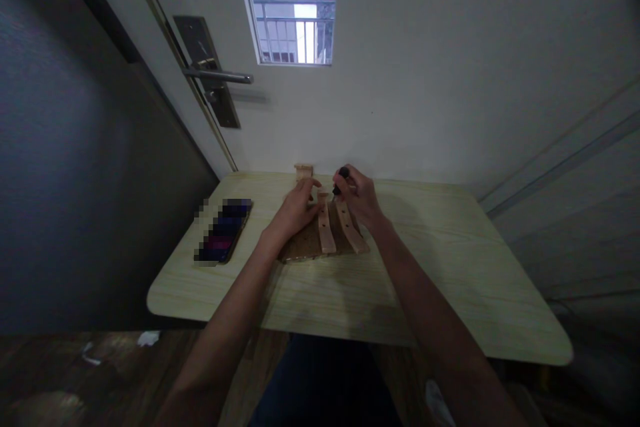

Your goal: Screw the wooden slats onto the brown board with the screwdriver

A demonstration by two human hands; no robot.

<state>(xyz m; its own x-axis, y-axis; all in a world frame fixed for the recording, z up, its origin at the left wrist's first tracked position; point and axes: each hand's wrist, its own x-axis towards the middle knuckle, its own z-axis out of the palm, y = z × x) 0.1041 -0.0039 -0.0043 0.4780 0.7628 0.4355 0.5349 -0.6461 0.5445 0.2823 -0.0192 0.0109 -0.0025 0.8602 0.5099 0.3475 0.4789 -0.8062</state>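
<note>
Right grip [356, 191]: clamped on the screwdriver [344, 172], at the far ends of the wooden strips [353, 233]!
Left grip [299, 205]: by the left strip [327, 237]; closed or not, can't tell!
Brown board [300, 247]: beneath both strips, on the tabletop [450, 267].

A brown board [303, 247] lies on the table [450, 267], nearer to the far edge. Two pale wooden strips [327, 237], with dark holes, lie across it. A black-handled screwdriver [344, 173] is tilted, tip down, near their far ends.

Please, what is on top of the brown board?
Two wooden strips with dark holes are on the board. The left hand covers part of it, so anything beneath cannot be seen.
</note>
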